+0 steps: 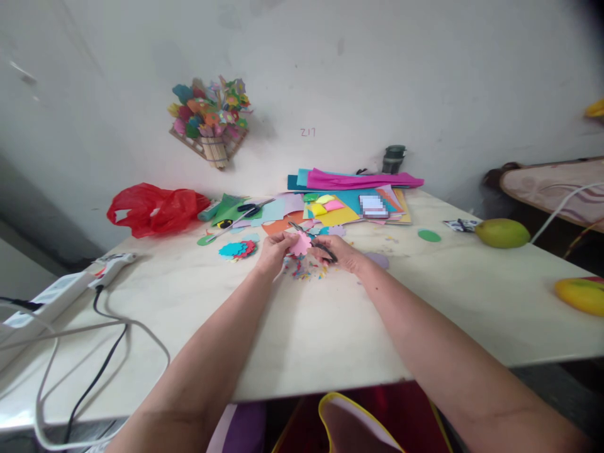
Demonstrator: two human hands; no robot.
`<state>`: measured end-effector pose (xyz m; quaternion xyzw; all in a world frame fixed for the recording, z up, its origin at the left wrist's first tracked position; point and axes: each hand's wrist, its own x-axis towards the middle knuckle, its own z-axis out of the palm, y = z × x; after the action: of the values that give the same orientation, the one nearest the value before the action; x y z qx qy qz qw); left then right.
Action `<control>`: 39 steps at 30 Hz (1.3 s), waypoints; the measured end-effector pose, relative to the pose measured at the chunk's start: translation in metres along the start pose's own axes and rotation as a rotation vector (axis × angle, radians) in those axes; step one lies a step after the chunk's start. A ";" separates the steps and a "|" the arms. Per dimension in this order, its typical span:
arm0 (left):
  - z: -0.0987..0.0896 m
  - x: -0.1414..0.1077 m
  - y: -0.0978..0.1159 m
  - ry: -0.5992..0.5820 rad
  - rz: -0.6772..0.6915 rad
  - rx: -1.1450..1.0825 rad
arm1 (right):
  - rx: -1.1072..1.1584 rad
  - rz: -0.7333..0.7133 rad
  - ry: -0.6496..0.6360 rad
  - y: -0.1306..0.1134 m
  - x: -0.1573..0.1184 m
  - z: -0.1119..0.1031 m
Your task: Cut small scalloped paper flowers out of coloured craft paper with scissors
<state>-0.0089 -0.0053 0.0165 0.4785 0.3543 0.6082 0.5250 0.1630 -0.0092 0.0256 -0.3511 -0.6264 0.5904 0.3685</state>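
Note:
Near the middle of the table, my left hand (275, 250) pinches a pink paper flower (301, 243) with a scalloped edge. Black-handled scissors (325, 250) are in my right hand (343, 251), their blades reaching toward the flower's edge. Whether the blades touch the paper I cannot tell. Below both hands lie tiny coloured paper scraps (306, 269). To the left is a stack of scalloped paper flowers (234, 250), blue on top with red beneath. A lilac paper piece (377, 260) lies beside my right wrist.
Behind my hands spread coloured paper sheets (342, 217), with another pair of scissors (252, 207) to the left. A red plastic bag (153, 207) sits at the back left. Power strips (51, 292) and cables occupy the left edge. A mango (503, 233) and green paper oval (429, 236) lie right.

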 end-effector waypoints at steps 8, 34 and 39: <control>0.000 0.001 -0.001 0.017 -0.013 -0.016 | -0.027 -0.018 -0.029 0.003 0.000 -0.002; -0.003 0.004 -0.004 0.028 0.006 -0.058 | -0.007 -0.013 -0.003 0.007 0.004 -0.003; -0.003 0.003 -0.002 -0.007 0.000 -0.037 | -0.023 0.004 -0.040 0.005 0.001 -0.004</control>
<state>-0.0114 -0.0019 0.0143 0.4708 0.3412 0.6128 0.5352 0.1662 -0.0062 0.0212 -0.3448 -0.6397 0.5907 0.3506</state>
